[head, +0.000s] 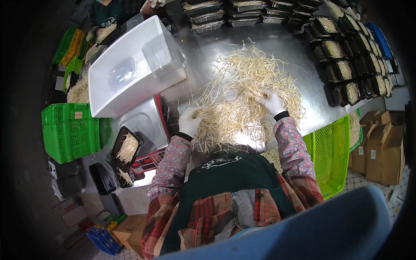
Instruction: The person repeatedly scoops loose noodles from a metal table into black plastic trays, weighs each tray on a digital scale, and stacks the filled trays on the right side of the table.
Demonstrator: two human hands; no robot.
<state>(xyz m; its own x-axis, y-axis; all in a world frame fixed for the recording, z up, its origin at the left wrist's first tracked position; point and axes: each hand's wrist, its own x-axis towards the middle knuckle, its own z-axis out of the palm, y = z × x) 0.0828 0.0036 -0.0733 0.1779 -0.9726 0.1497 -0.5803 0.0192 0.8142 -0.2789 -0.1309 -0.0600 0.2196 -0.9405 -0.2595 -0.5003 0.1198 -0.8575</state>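
Note:
A loose heap of bean sprouts [240, 113] is spread over the stainless steel table [201, 48] in front of me. My left hand [189, 122], in a white glove, has its fingers curled at the heap's left edge, on some sprouts. My right hand [272, 102], gloved too, pinches sprouts at the right part of the heap, thumb and forefinger nearly touching. Left of my left arm, a black plastic tray [127, 148] holding sprouts rests by a red digital scale [148, 162] with a steel platform.
A white foam box [130, 65] holding clear plastic lids stands at the left, beyond a green crate [70, 130]. Stacked black trays of sprouts [344, 70] line the table's far and right sides. A lime-green basket [330, 156] is at my right. Another person [109, 16] is at top left.

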